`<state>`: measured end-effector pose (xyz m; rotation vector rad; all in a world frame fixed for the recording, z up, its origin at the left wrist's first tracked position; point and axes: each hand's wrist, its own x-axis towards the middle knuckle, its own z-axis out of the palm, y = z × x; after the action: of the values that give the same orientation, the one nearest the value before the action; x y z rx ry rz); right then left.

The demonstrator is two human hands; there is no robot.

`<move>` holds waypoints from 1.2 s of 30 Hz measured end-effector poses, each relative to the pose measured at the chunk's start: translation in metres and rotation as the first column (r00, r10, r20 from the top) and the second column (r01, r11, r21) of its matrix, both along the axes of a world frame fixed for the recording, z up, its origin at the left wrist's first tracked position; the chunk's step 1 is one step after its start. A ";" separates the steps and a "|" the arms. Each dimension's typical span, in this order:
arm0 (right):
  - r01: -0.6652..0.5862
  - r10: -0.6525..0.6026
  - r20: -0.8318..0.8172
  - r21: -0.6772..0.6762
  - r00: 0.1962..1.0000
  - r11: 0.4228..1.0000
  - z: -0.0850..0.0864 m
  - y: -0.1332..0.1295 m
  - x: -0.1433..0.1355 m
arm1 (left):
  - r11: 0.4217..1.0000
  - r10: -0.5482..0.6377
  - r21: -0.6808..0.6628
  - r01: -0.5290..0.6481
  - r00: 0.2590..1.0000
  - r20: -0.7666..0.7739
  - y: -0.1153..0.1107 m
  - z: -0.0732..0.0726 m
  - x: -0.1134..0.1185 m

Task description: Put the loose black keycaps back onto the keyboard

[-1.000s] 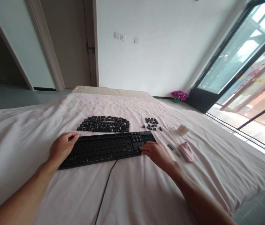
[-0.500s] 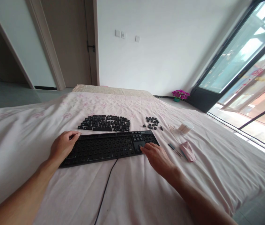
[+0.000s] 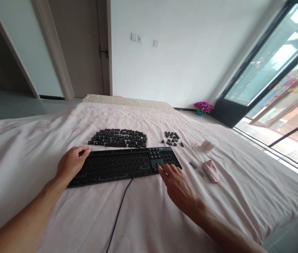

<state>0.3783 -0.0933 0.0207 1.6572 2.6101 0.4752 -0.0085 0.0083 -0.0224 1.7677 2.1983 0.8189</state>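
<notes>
A long black plastic keyboard lies flat on a pale pink floral cloth, its main field stripped of caps. I have the left hand curled in a pinch at its far left corner, probably to stop it sliding. The right hand is bent, fingertips on the keyboard near its arrow-key area; I cannot tell whether they grip a cap. Just beyond the keyboard, loose black keycaps lie in rows, likely to preserve their order; a smaller black keycap group sits to the right, perhaps kept separate for the number pad. Right of the keyboard are a clear tub of cotton swabs and a folded pink cloth, seemingly within easy reach. A thin black cable runs from the keyboard's near edge towards me.
</notes>
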 end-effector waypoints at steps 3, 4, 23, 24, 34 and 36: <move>0.007 -0.008 -0.040 -0.027 0.999 1.000 -0.002 -0.001 0.001 | 1.000 -0.004 0.010 0.004 1.000 -0.011 0.000 0.000 0.000; 0.009 -0.011 -0.059 -0.037 0.998 0.999 -0.003 -0.001 0.002 | 1.000 -0.007 0.014 0.007 1.000 -0.013 0.000 0.000 0.000; 0.323 -0.330 -0.233 -0.069 0.915 0.944 0.014 0.153 0.061 | 0.999 -0.029 -0.027 0.030 0.998 0.048 0.004 -0.003 -0.003; 0.314 -0.320 -0.184 -0.064 0.929 0.947 0.013 0.157 0.059 | 0.999 -0.029 -0.033 0.031 0.998 0.053 0.005 -0.004 -0.004; 0.242 -0.240 0.031 -0.094 0.970 0.966 0.019 0.178 0.043 | 0.998 -0.010 -0.055 0.012 0.999 0.048 0.003 0.001 -0.001; 0.246 -0.241 0.056 -0.102 0.969 0.964 0.020 0.182 0.041 | 0.999 -0.005 -0.052 0.008 0.999 0.043 0.003 0.001 -0.001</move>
<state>0.4194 0.0892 0.0411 1.8740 2.3131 0.3489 -0.0093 0.0112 -0.0215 1.7160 2.1656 0.7827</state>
